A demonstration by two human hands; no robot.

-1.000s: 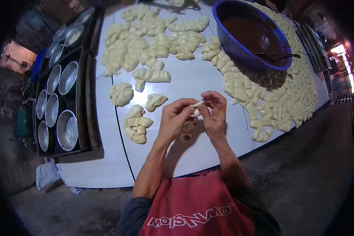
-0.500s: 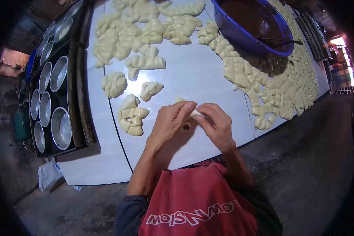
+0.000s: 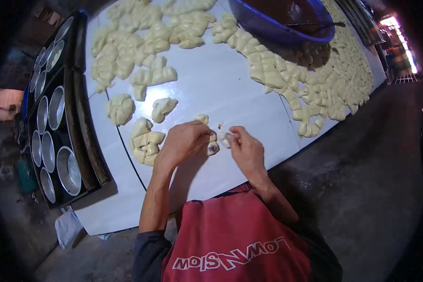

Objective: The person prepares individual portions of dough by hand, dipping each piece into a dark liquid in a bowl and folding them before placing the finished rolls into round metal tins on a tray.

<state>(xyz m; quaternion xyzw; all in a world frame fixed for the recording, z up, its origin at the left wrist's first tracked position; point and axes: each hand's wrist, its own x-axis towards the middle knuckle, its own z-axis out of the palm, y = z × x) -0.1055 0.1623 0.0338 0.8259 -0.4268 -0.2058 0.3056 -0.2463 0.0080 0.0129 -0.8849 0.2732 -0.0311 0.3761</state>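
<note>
My left hand (image 3: 184,142) has its fingertips closed on a small strip of pale dough lying on the white tabletop. A dough piece with a dark spot on it (image 3: 213,148) shows just below those fingertips. Between its thumb and fingers, my right hand (image 3: 247,149) pinches a small whitish lump of dough (image 3: 224,139), a short way from the left hand. A small brown crumb (image 3: 220,126) lies between the hands. Left of them sit a ring-like dough cluster (image 3: 145,140) and a smaller dough lump (image 3: 163,109).
Round metal pans (image 3: 69,170) stand in a dark tray at the left. A blue basin (image 3: 286,35) of brown filling, with a dark-handled utensil, stands at the far right. Around it spreads a large sheet of cut dough pieces (image 3: 333,89). More dough heaps (image 3: 127,51) lie at far left.
My hands, close together over a whitish piece, have moved apart. The dark-spotted piece now shows by the left fingertips, and the whitish lump is in my right hand. The whole view has shifted.
</note>
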